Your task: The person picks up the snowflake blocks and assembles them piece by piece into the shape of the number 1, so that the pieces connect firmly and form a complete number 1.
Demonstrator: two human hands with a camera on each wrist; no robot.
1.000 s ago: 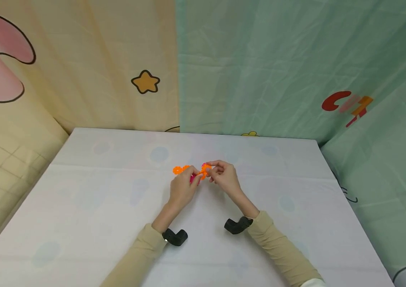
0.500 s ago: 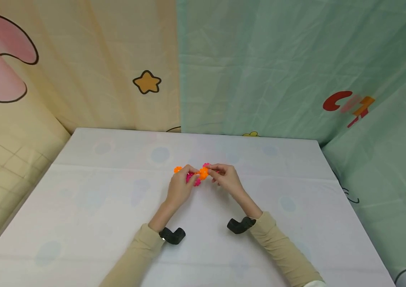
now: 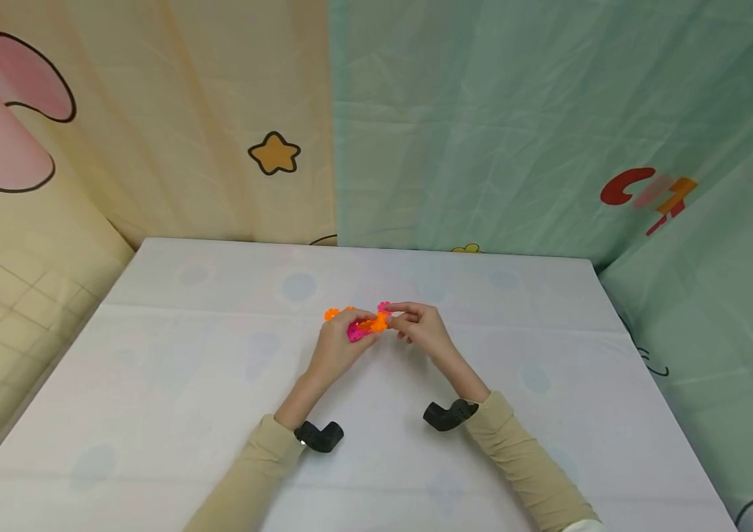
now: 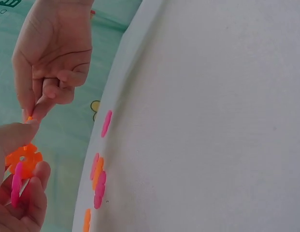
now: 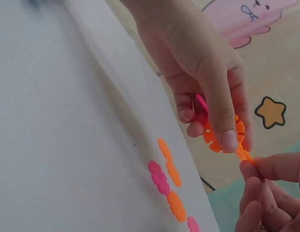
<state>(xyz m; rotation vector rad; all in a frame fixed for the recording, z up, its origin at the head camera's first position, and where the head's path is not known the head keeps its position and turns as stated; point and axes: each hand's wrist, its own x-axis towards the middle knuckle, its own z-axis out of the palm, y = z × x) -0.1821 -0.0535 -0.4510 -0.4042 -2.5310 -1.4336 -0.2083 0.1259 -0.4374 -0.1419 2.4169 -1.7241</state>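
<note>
Both hands meet over the far middle of the table. My left hand (image 3: 336, 349) grips an orange snowflake disc (image 4: 25, 159), a slotted flower-shaped toy piece, and a pink disc (image 4: 16, 184) set edge-on beside it. My right hand (image 3: 423, 332) pinches a second orange disc (image 5: 243, 153) between thumb and fingertips. In the right wrist view this disc stands nearly edge-on against the one under my left thumb (image 5: 229, 140). Left fingers partly cover the pink disc, and right fingertips hide part of the second orange one.
Loose orange discs (image 5: 169, 162) and pink discs (image 5: 159, 178) lie on the white-covered table (image 3: 216, 414) just beyond the hands. Behind the table's far edge hang a beige curtain (image 3: 216, 89) and a green curtain (image 3: 516, 111). Black wrist cameras (image 3: 320, 437) sit on both wrists.
The orange discs between the hands have turned and drawn close together. My left thumb has shifted lower, showing more of the pink disc. My right hand has moved slightly right.
</note>
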